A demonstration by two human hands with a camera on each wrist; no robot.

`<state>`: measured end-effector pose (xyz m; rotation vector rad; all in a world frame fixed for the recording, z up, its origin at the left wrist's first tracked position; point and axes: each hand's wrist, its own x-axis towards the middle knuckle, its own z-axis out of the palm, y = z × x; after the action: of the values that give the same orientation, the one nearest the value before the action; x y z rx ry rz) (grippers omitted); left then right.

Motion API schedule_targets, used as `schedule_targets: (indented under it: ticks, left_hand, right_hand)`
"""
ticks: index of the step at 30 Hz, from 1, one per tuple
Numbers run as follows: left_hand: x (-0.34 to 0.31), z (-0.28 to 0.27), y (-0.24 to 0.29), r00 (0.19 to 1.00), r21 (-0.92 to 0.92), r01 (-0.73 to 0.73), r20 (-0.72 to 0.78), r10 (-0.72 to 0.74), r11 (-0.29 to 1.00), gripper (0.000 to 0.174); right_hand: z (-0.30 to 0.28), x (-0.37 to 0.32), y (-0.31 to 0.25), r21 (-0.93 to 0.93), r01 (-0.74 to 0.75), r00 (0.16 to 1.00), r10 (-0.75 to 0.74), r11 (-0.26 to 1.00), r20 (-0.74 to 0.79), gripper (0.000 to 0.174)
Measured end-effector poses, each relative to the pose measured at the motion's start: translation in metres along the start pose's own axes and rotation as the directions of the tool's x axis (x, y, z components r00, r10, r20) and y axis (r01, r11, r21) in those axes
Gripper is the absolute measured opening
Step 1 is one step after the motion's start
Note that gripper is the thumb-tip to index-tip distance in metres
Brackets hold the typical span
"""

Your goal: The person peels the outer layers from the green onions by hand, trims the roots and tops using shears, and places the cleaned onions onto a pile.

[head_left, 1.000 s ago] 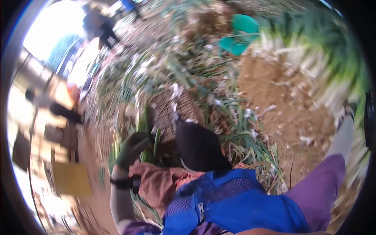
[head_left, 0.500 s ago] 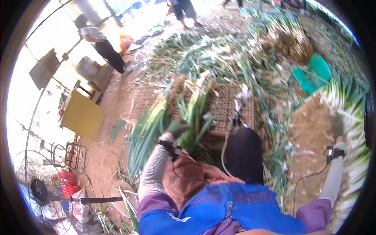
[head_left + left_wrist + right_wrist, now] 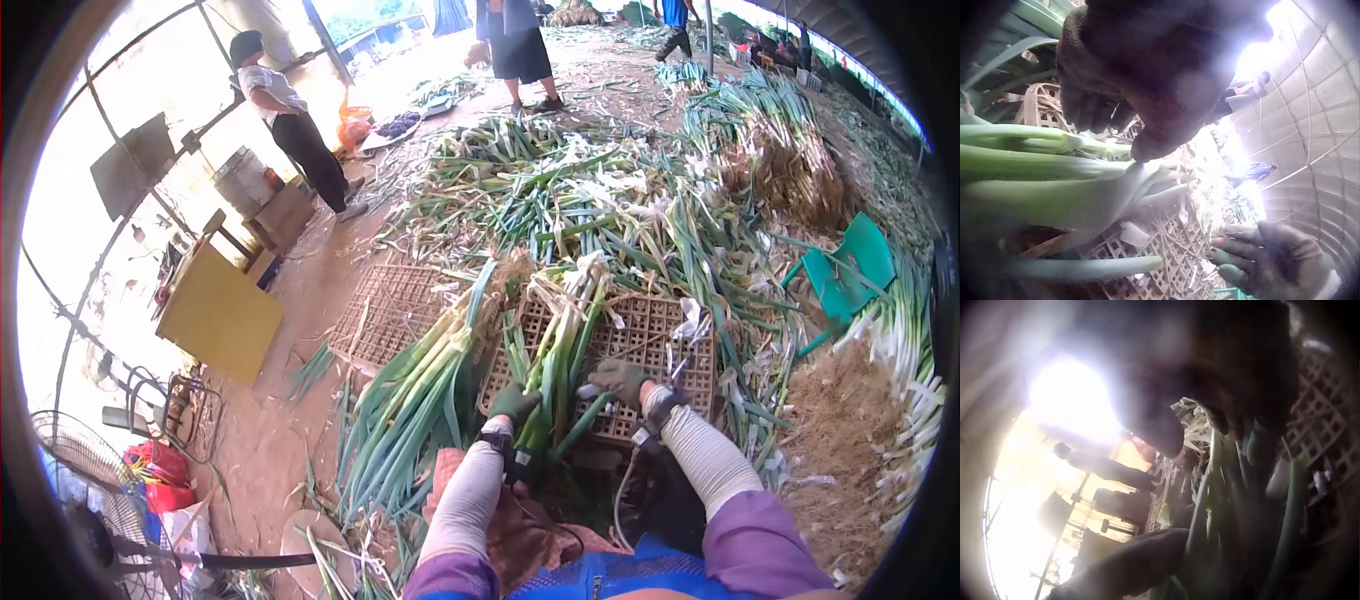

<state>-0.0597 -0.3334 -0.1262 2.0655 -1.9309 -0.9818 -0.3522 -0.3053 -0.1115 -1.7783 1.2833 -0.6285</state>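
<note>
My gloved left hand (image 3: 515, 403) is at the left side of a small bunch of green onions (image 3: 550, 368) lying over a brown lattice crate (image 3: 660, 345). In the left wrist view, its thumb tip comes down right at the pale stalks (image 3: 1054, 200), with fingers relaxed above them. On the bunch's right, my gloved right hand (image 3: 620, 380) hovers over the crate, palm toward the stalks and fingers loosely extended, holding nothing. A loose green stalk (image 3: 583, 425) slants below it. The right wrist view is dark, with the right hand blurred across its top.
A larger green onion bunch (image 3: 415, 395) leans at the left, by another lattice crate (image 3: 385, 310). Trimmed leaves (image 3: 560, 185) heap up ahead. A green plastic stool (image 3: 850, 270) and rooty onions (image 3: 850, 410) lie right. A fan (image 3: 95, 490) stands lower left; people stand farther off.
My right hand has come from the onion pile at the far right to beside the small bunch. The left hand stays by that bunch. The head view has shifted and sharpened.
</note>
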Motion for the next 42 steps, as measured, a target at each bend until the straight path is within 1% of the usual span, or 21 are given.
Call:
schedule_targets:
  ticks: [3, 5, 7, 10, 12, 14, 15, 16, 18, 20, 21, 22, 23, 24, 25, 26, 28, 31, 36, 39, 42]
  left_hand:
    - [0.008, 0.002, 0.002, 0.996, -0.068, 0.007, 0.092, -0.001, 0.998, 0.064]
    - [0.011, 0.009, 0.004, 0.993, -0.056, 0.041, 0.108, -0.035, 0.998, 0.069]
    - [0.01, 0.022, 0.005, 1.0, -0.088, 0.021, 0.025, -0.019, 0.996, 0.077]
    - [0.002, 0.006, 0.021, 0.973, -0.097, 0.027, 0.231, -0.004, 0.995, 0.085]
    - [0.009, 0.022, 0.014, 0.945, -0.198, 0.039, 0.327, 0.029, 0.979, 0.086]
    - [-0.004, 0.016, 0.032, 0.913, -0.213, 0.054, 0.406, 0.038, 0.975, 0.085]
    - [-0.01, 0.019, 0.035, 0.932, -0.241, 0.032, 0.358, 0.058, 0.97, 0.084]
    - [-0.012, 0.019, 0.038, 0.939, -0.215, -0.005, 0.335, 0.079, 0.977, 0.084]
    - [-0.016, 0.015, 0.045, 0.962, -0.212, -0.078, 0.239, 0.129, 0.974, 0.083]
    - [-0.001, 0.033, 0.03, 0.962, -0.441, -0.126, 0.165, 0.218, 0.889, 0.061]
    - [0.015, 0.048, 0.015, 0.957, -0.555, -0.141, 0.137, 0.257, 0.82, 0.052]
    - [0.029, 0.064, 0.003, 0.965, -0.75, 0.0, 0.174, 0.198, 0.661, 0.036]
    - [-0.017, 0.006, 0.049, 0.961, -0.77, -0.084, 0.105, 0.255, 0.632, 0.028]
    - [-0.004, 0.019, 0.036, 0.962, -0.704, -0.188, 0.008, 0.272, 0.685, 0.027]
    - [-0.001, 0.02, 0.032, 0.944, -0.705, -0.256, -0.036, 0.328, 0.662, 0.028]
    - [-0.01, 0.011, 0.04, 0.973, -0.753, -0.162, -0.016, 0.229, 0.637, 0.032]
    - [0.004, 0.022, 0.026, 0.951, -0.572, -0.284, -0.27, 0.15, 0.769, 0.033]
    - [0.022, 0.028, -0.005, 0.988, -0.405, -0.069, -0.156, 0.006, 0.912, 0.036]
    - [0.002, 0.032, 0.02, 0.999, -0.104, 0.02, -0.034, -0.024, 0.994, 0.061]
    - [-0.001, 0.033, 0.041, 0.996, 0.077, -0.032, -0.079, 0.038, 0.996, 0.063]
    - [0.0, 0.037, 0.06, 0.989, 0.203, 0.071, -0.141, -0.043, 0.977, 0.066]
  right_hand:
    - [0.019, 0.027, 0.018, 0.385, -0.422, 0.897, 0.44, 0.821, 0.045, 0.053]
    - [0.031, 0.033, 0.033, 0.5, -0.413, 0.872, 0.489, 0.762, -0.026, 0.059]
    - [0.026, 0.03, 0.015, 0.577, -0.421, 0.889, 0.445, 0.7, 0.108, 0.05]
    - [0.061, 0.049, 0.021, 0.545, -0.088, 0.988, 0.144, 0.834, -0.06, 0.046]
    - [0.092, 0.06, 0.046, 0.416, -0.145, 0.954, 0.238, 0.898, -0.182, 0.046]
    - [0.127, 0.08, 0.114, 0.401, 0.124, 0.964, -0.013, 0.908, -0.267, 0.045]
    - [0.112, 0.075, 0.098, 0.805, -0.203, 0.958, 0.282, 0.558, 0.046, 0.045]
    - [0.107, 0.074, 0.092, 0.644, -0.036, 0.996, 0.076, 0.764, -0.035, 0.047]
    - [0.098, 0.071, 0.075, 0.668, 0.029, 1.0, -0.029, 0.743, -0.011, 0.044]
    - [0.082, 0.069, 0.063, 0.646, 0.125, 0.989, -0.148, 0.753, -0.019, 0.042]
    - [0.067, 0.062, 0.049, 0.438, 0.268, 0.962, -0.266, 0.858, -0.067, 0.039]
    - [0.047, 0.053, 0.032, -0.023, 0.464, 0.878, -0.463, 0.886, -0.121, 0.036]
    - [0.031, 0.044, 0.017, -0.352, 0.504, 0.804, -0.577, 0.789, -0.142, 0.034]
    - [0.021, 0.038, 0.009, -0.435, 0.421, 0.813, -0.544, 0.796, -0.208, 0.032]
    - [0.011, 0.032, -0.015, -0.008, 0.109, 0.943, -0.106, 0.994, -0.317, 0.034]
    - [0.001, 0.026, -0.038, 0.47, -0.164, 0.864, 0.356, 0.867, -0.355, 0.036]
    - [-0.012, 0.022, -0.004, 0.099, -0.424, 0.818, 0.428, 0.9, -0.383, 0.052]
    - [-0.024, 0.008, 0.01, 0.179, -0.504, 0.786, 0.535, 0.845, -0.31, 0.054]
    - [-0.036, -0.001, 0.028, 0.251, -0.252, 0.862, 0.335, 0.934, -0.381, 0.05]
    - [-0.04, -0.002, -0.01, 0.308, 0.048, 0.754, 0.167, 0.95, -0.635, 0.043]
    - [-0.05, 0.005, -0.019, 0.626, 0.024, 0.873, 0.289, 0.78, -0.393, 0.04]
